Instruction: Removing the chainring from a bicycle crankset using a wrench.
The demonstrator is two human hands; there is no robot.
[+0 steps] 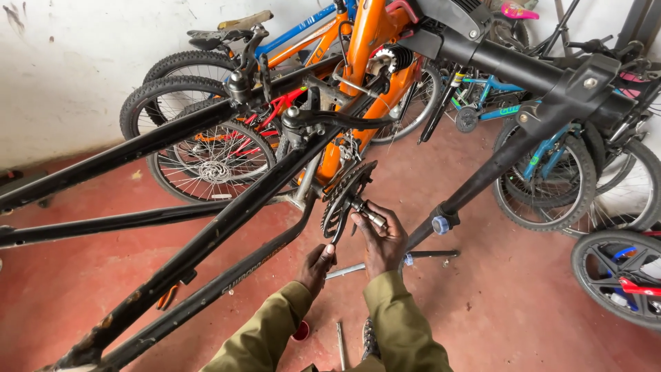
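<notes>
The chainring (342,198) on the black bike frame (227,213) is steadied from below by my left hand (317,265), so my right hand (383,238) can pinch the metal tool (366,212) at its centre.

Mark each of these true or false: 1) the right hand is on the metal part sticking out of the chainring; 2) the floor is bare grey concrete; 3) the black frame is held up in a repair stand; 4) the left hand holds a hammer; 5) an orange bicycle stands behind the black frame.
1) True: the right hand grips the metal axle piece at the centre of the chainring.
2) False: the floor is red.
3) True: the black frame hangs off the floor, clamped in a black repair stand.
4) False: the left hand holds no hammer; it rests at the lower edge of the chainring.
5) True: the orange bicycle stands near the white wall.
</notes>
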